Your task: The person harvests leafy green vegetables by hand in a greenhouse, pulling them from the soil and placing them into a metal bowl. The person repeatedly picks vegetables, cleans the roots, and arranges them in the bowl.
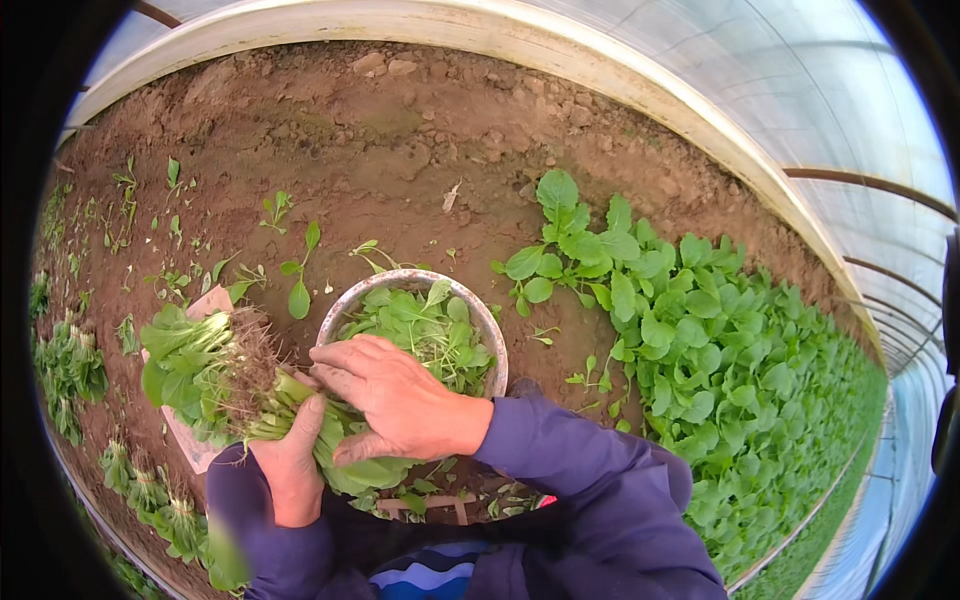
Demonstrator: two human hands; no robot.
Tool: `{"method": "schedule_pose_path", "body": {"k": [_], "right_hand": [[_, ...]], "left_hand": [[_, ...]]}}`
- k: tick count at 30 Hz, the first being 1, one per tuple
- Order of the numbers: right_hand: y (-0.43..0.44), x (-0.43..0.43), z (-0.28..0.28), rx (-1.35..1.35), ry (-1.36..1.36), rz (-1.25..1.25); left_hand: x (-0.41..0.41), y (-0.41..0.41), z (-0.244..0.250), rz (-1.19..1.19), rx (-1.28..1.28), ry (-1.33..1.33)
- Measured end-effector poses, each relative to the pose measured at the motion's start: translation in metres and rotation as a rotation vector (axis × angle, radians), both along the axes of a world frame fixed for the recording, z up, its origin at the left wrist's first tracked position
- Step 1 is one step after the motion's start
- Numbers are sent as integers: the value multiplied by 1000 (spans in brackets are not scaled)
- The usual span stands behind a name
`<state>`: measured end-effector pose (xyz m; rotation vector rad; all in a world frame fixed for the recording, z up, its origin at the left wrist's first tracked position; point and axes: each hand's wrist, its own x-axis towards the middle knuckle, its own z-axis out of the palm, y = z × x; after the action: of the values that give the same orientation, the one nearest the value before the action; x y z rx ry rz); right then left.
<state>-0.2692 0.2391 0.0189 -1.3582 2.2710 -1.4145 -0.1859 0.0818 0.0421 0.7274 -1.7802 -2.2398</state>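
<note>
My left hand [292, 465] is closed around a bunch of leafy green seedlings [352, 465], with the pale stems at its left end and the leaves to the right. Over this bunch lies my right hand [405, 405], its fingers stretched out and its thumb apart against the leaves. Just left of my hands, a pile of uprooted greens [187, 367] with brown, soil-covered roots [251, 367] rests on a pale board [196, 448]. Beyond my right hand stands a round, worn metal basin [495, 337] holding loose leaves and plant bits [427, 322].
A dense bed of growing greens [720, 375] fills the right side. Several tied bunches [176, 517] lie on the soil at left. Scattered leaves [300, 277] dot the ground. A pale curved border [600, 52] and the plastic greenhouse film [750, 60] rise at the far side.
</note>
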Motion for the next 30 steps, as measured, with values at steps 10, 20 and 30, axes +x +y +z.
{"method": "schedule_pose_path", "body": {"k": [10,20,30], "right_hand": [[194,-208,-236,1227,382,-731],[235,-226,-265,1854,227,-881],[256,-222,-293,1729,26,-931]], "left_hand": [[-6,-2,1,-189,-245,-143],[-20,-9,-8,-71,42,10],[-18,-14,-4,99,299,71]]}}
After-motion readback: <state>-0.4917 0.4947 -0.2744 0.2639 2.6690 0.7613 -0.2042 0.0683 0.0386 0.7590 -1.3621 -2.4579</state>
